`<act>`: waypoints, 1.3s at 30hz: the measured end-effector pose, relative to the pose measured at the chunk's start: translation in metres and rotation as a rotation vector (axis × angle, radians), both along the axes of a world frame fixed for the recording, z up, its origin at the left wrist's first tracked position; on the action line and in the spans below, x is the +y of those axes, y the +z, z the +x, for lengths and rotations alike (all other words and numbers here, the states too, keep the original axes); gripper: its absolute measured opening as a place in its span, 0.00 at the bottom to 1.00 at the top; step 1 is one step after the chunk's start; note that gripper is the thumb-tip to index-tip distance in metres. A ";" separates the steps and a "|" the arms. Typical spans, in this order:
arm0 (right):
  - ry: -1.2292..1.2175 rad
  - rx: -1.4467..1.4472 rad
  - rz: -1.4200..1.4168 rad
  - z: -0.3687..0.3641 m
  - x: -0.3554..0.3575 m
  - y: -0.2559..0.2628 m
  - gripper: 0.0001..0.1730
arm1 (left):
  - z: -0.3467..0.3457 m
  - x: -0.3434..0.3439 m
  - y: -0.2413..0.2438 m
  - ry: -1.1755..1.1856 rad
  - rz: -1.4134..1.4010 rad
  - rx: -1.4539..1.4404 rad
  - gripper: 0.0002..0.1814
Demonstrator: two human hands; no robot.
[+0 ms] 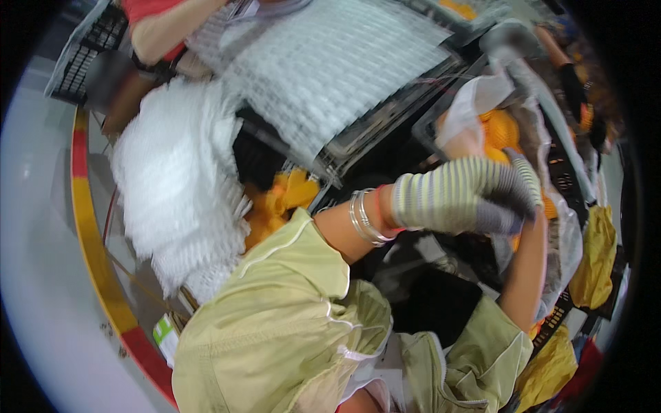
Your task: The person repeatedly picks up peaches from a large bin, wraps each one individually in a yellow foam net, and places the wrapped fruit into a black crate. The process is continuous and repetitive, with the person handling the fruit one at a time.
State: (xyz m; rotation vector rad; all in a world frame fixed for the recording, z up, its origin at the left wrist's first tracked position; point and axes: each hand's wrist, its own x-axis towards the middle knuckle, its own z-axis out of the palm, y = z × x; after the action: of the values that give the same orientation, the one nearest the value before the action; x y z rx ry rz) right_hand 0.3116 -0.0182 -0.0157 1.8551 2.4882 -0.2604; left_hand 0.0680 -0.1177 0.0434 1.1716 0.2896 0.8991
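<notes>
My left hand (457, 193), in a striped knit glove with grey fingers, reaches across to the right. Its fingers overlap my right hand (528, 178), which wears a similar glove and is mostly hidden behind them. The two hands appear to touch, near the right wrist; blur hides whether either grips anything. Just beyond them, orange round items (500, 131), seemingly with a netted surface, lie in a crate lined with translucent white plastic sheeting (565, 232).
A stack of white foam netting (170, 180) stands at left. More white netting (341, 62) covers a dark crate (392, 111) ahead. Yellow-orange foam pieces (294, 193) lie between. A co-worker's arm (170, 33) is at upper left. Yellow wrapping (594, 258) hangs at right.
</notes>
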 end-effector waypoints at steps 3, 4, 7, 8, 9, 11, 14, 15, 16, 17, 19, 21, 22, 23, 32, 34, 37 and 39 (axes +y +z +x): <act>0.104 0.140 -0.055 0.016 0.016 -0.037 0.31 | -0.070 -0.059 -0.038 -0.378 -0.284 -0.131 0.12; 0.065 0.212 -0.120 0.014 0.018 -0.039 0.29 | -0.097 -0.077 -0.054 -0.283 -0.304 -0.007 0.12; 0.097 0.111 -0.168 0.011 0.030 -0.051 0.24 | -0.173 -0.129 -0.102 0.231 -0.560 0.446 0.09; 0.023 0.087 -0.221 0.015 0.033 -0.052 0.21 | -0.197 -0.143 -0.139 0.427 -0.591 0.673 0.09; -0.088 0.176 -0.273 0.027 0.044 -0.062 0.21 | -0.216 -0.151 -0.163 0.630 -0.713 0.907 0.11; -0.303 0.319 -0.360 0.045 0.051 -0.074 0.21 | -0.254 -0.166 -0.250 0.976 -0.704 1.300 0.12; -0.233 0.328 -0.359 0.039 0.055 -0.079 0.21 | -0.264 -0.165 -0.292 1.123 -0.655 1.282 0.13; -0.173 0.288 -0.318 0.038 0.053 -0.075 0.21 | -0.264 -0.154 -0.298 1.179 -0.575 1.339 0.14; -0.132 0.218 -0.263 0.035 0.048 -0.072 0.21 | -0.268 -0.142 -0.306 1.128 -0.466 1.346 0.14; -0.139 0.211 -0.263 0.039 0.054 -0.074 0.24 | -0.265 -0.134 -0.313 1.072 -0.313 1.612 0.15; -0.169 0.197 -0.262 0.046 0.057 -0.078 0.36 | -0.278 -0.124 -0.348 0.913 0.066 1.789 0.15; -0.165 0.211 -0.237 0.046 0.054 -0.080 0.36 | -0.283 -0.122 -0.365 0.814 -0.206 1.918 0.15; -0.152 0.210 -0.231 0.042 0.051 -0.078 0.34 | -0.289 -0.121 -0.373 0.800 -0.387 1.929 0.16; -0.135 0.203 -0.223 0.037 0.048 -0.075 0.34 | -0.292 -0.125 -0.380 0.785 -0.570 1.934 0.16; -0.182 0.243 -0.224 0.046 0.041 -0.063 0.32 | -0.262 -0.146 -0.349 0.398 -0.456 2.045 0.16; -0.190 0.258 -0.235 0.047 0.043 -0.067 0.31 | -0.262 -0.135 -0.359 0.470 -0.501 2.028 0.16; -0.204 0.275 -0.245 0.048 0.043 -0.070 0.31 | -0.263 -0.118 -0.371 0.605 -0.595 1.971 0.16; -0.217 0.281 -0.248 0.050 0.042 -0.069 0.31 | -0.265 -0.107 -0.379 0.691 -0.655 1.919 0.15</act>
State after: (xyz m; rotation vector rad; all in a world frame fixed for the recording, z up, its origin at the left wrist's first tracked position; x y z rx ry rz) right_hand 0.3619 0.0235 -0.0847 2.1016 2.2723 -0.8493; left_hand -0.1965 -0.2250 -0.3354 0.9221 2.4132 -0.1377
